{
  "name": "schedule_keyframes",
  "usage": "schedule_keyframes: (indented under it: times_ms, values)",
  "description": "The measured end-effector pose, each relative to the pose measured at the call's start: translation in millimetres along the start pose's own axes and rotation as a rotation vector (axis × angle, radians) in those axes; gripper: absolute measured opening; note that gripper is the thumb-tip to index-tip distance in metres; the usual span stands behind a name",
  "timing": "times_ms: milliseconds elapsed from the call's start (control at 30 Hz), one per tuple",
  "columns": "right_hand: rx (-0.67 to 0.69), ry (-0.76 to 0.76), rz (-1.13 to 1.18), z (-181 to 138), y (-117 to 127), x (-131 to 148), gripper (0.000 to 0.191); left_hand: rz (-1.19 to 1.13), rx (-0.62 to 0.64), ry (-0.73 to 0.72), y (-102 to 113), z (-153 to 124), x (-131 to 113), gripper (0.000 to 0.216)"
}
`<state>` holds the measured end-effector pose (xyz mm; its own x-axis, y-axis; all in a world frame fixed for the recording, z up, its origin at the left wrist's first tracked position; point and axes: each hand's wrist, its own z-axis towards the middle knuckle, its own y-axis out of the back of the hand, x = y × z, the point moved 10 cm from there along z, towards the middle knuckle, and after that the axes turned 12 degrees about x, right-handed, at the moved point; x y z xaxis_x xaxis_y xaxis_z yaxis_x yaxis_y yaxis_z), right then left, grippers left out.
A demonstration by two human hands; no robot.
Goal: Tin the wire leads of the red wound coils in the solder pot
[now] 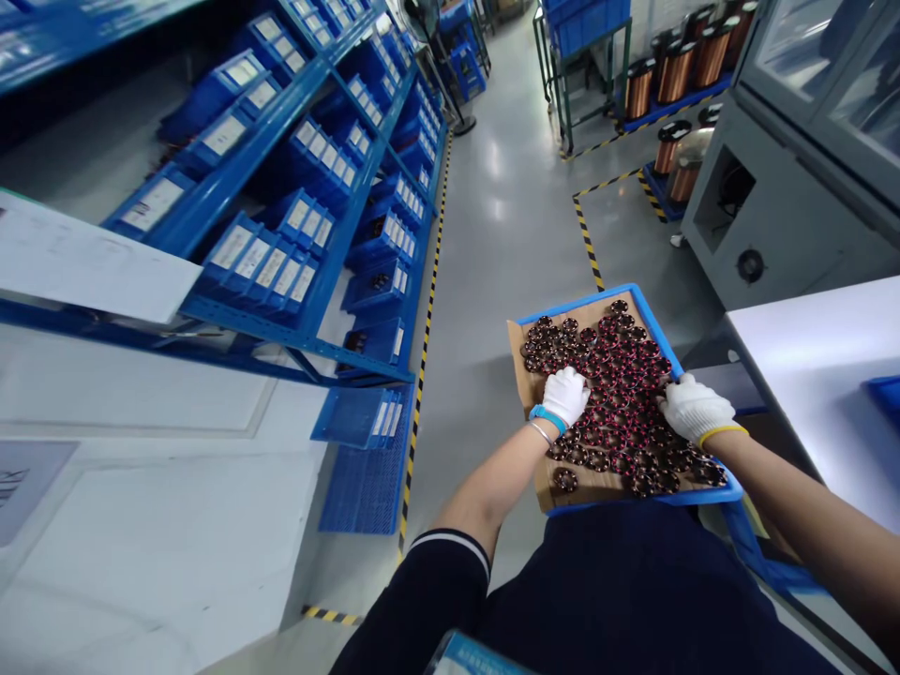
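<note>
In front of my body is a shallow blue tray lined with brown cardboard. Many small ring-shaped wound coils, dark, copper and reddish, cover the cardboard. My left hand, in a white glove with a blue band at the wrist, rests among the coils left of the middle, its fingers curled down. At the tray's right side is my gloved right hand, fingers bent inward over the rim onto the coils there. Whatever the fingertips of either hand grip is hidden. One coil lies apart at the near left.
Blue shelving with labelled bins runs along the left. A white table and a grey machine stand to the right. Copper wire spools sit farther back. Yellow-black tape marks the floor.
</note>
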<state>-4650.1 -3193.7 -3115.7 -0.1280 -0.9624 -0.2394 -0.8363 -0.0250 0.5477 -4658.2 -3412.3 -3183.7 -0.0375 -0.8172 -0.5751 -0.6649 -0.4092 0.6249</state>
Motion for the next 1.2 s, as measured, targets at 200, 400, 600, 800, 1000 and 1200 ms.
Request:
schedule_keyframes:
  times_ms: [200,400,600,800,1000,1200]
  values:
    - [-0.03,0.148,-0.031,-25,-3,-6,0.059,-0.091,-0.16,0.049,5,-52,12,0.038]
    - [-0.358,0.034,0.228,-81,-30,-78,0.072,-0.254,-0.394,0.101,-36,-150,35,0.067]
    - [-0.299,0.129,0.257,-87,-80,-72,0.083,-0.113,-0.229,0.0,-48,-147,10,0.086]
    - [-0.42,0.128,0.198,-99,-76,-60,0.09,-0.254,-0.29,0.059,-67,-160,3,0.094]
    - [-0.3,0.219,0.296,-103,-86,-27,0.105,-0.344,-0.463,0.155,-86,-167,-2,0.084]
    - [-0.289,0.306,0.405,-110,-85,-66,0.102,-0.328,-0.582,0.276,-67,-165,-4,0.084]
